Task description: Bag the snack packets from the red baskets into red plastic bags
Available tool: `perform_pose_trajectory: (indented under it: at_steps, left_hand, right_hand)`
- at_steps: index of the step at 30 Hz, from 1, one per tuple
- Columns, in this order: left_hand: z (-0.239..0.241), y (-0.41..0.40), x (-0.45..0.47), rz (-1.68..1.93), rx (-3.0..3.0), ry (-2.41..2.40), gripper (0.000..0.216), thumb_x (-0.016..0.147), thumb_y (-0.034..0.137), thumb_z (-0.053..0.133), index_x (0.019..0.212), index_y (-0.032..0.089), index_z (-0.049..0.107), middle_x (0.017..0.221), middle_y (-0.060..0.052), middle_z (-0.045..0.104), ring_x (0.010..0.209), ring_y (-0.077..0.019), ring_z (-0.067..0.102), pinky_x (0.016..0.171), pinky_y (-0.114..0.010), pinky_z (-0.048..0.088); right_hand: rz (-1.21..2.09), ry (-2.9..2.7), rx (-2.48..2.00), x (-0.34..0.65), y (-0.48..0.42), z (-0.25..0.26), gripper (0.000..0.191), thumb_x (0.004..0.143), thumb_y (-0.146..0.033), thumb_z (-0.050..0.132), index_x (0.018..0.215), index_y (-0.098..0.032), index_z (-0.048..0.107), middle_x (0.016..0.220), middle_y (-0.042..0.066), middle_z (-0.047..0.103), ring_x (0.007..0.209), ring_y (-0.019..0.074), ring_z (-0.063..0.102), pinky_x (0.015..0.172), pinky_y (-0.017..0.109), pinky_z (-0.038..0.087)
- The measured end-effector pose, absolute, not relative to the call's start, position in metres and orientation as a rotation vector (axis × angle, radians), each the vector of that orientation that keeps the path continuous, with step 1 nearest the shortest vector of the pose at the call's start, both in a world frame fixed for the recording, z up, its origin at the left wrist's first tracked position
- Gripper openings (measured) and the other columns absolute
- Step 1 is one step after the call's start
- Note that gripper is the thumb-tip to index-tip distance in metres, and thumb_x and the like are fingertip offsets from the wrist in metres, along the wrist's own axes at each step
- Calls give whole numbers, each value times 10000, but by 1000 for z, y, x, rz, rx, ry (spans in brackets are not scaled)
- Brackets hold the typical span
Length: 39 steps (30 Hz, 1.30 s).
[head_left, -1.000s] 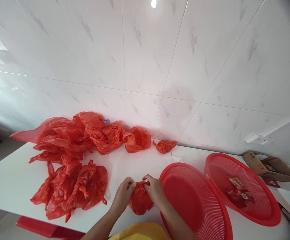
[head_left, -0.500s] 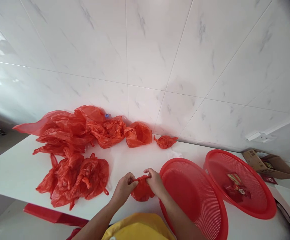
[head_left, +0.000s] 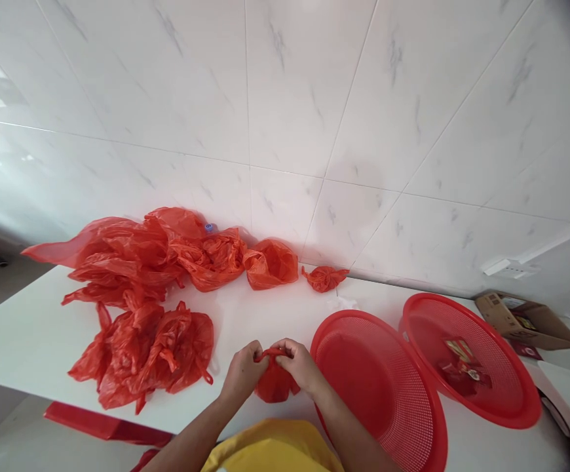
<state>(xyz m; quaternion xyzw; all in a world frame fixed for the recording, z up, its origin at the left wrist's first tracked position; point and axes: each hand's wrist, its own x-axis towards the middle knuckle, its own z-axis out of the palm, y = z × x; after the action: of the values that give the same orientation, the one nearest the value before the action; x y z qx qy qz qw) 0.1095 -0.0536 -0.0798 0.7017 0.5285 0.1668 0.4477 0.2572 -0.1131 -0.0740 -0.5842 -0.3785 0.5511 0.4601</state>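
Observation:
Between my hands, near the table's front edge, is a small red plastic bag [head_left: 272, 385]. My left hand [head_left: 244, 372] is closed on the bag's top at the left, thumb and fingers pinching it. With thumb and fingers, my right hand [head_left: 301, 368] pinches the same top edge at the right. The top is gathered into a twisted strip between them, and the body of the bag hangs below. What the bag contains cannot be seen. Just right of my right hand stands a red plastic basket [head_left: 358, 367] with perforated sides.
Knotted red bags [head_left: 152, 354] lie in a heap at left. Behind them are loose red bags [head_left: 122, 252], an open red bag [head_left: 271, 263] and a small tied bag [head_left: 325, 278] along the tiled wall. A second basket [head_left: 506, 393] holds packets; a cardboard box [head_left: 535, 321] stands beyond.
My right hand has moved left, closer to my left hand. The bag's top is now drawn together into a twisted strip, and its body hangs slightly lower.

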Motion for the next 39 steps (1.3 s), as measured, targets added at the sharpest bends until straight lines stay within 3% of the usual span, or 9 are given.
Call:
perform_pose_trajectory:
  at_steps: [5,10,13,17,21,25,31,36,39]
  left_hand:
    - [-81,-56,108,394,1752,1342,234,737,284,479,590,227,306,549,69,334,544,-114,335,511,-239,215]
    - [-81,-65,112,352,1760,1271,260,757,331,479,587,228,310,549,66,358,547,-119,359,513,-241,229]
    - [-78,-69,114,338,1767,1204,252,759,330,485,598,228,320,557,68,364,550,-117,361,513,-239,236]
    - [-78,-69,112,343,1773,1183,212,753,300,484,620,228,336,568,69,375,561,-117,355,516,-240,235]
    - [-81,-68,108,349,1777,1192,183,745,276,491,636,228,352,567,73,388,557,-115,356,516,-241,241]
    - [-78,-67,105,354,1820,1204,176,759,274,494,640,228,371,573,68,407,557,-123,375,528,-247,264]
    - [-60,-52,77,400,2072,1145,215,752,208,514,600,218,363,733,-6,530,734,-170,505,684,-287,354]
    - [-64,-52,39,137,2167,1309,204,750,195,508,601,213,369,741,-18,562,724,-172,524,654,-286,345]
    - [-72,-57,28,-85,2144,1411,137,718,178,519,612,205,435,735,-15,586,687,-172,548,624,-285,352]
  right_hand:
    - [1458,-935,-1357,259,-118,-77,300,714,-219,582,1006,-200,650,964,38,679,884,181,613,761,290,461]
    - [1245,-894,-1738,251,-114,-87,167,693,-205,546,844,-205,617,701,-13,619,625,129,537,554,237,377]
    - [1089,-869,-1910,250,-113,-92,76,727,-273,541,742,-208,578,627,-30,562,555,110,433,509,239,293]
    - [1142,-865,-1832,252,-114,-94,303,766,-402,524,549,-201,459,530,-40,445,531,104,341,504,251,248]
    - [1329,-833,-1606,255,-119,-87,160,711,-348,571,680,-192,558,624,-27,534,583,116,449,562,245,345]
    - [1525,-614,-1215,258,-119,-81,208,716,-353,593,845,-190,582,752,-2,596,673,126,530,672,262,422]
    - [1009,-744,-1809,285,-108,-84,115,739,-291,491,683,-197,529,686,6,572,646,144,503,575,246,355]
    - [483,-983,-2205,313,-110,-88,163,783,-234,407,651,-219,501,780,38,605,690,171,505,574,273,277]
    - [392,-1086,-2319,317,-112,-91,211,809,-220,370,689,-222,543,817,64,624,724,195,538,574,288,290]
